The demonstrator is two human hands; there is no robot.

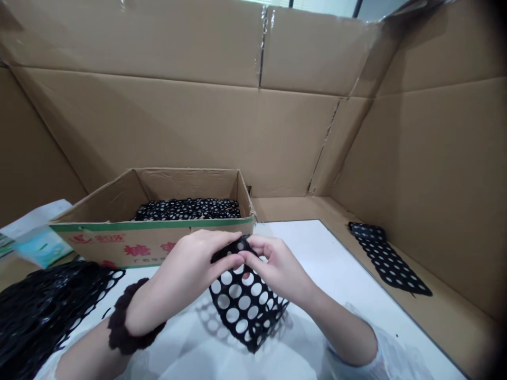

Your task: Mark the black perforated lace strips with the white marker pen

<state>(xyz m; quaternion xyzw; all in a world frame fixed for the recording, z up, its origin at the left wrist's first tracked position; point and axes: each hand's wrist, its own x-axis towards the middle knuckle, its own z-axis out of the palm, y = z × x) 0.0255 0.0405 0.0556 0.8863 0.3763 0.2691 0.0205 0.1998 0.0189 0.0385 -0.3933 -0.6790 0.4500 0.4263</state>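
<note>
A black sheet with rows of round holes [243,303] hangs from my two hands above the white table top. My left hand [209,253], a dark scrunchie [127,322] round its wrist, pinches the sheet's upper edge between thumb and fingers. Close beside it, my right hand [273,258] grips the same edge, the thumbs almost meeting. The upper edge is bunched or folded there; my fingers partly hide it. Below, the sheet narrows to a pointed lower corner near the table.
A printed cardboard box [154,226] behind my hands holds many black perforated pieces [190,209]. A dark pile of similar material [51,306] lies at left, near a light blue packet [43,243]. One perforated strip [390,258] rests at right. Tall cardboard walls [178,121] enclose the table [309,248].
</note>
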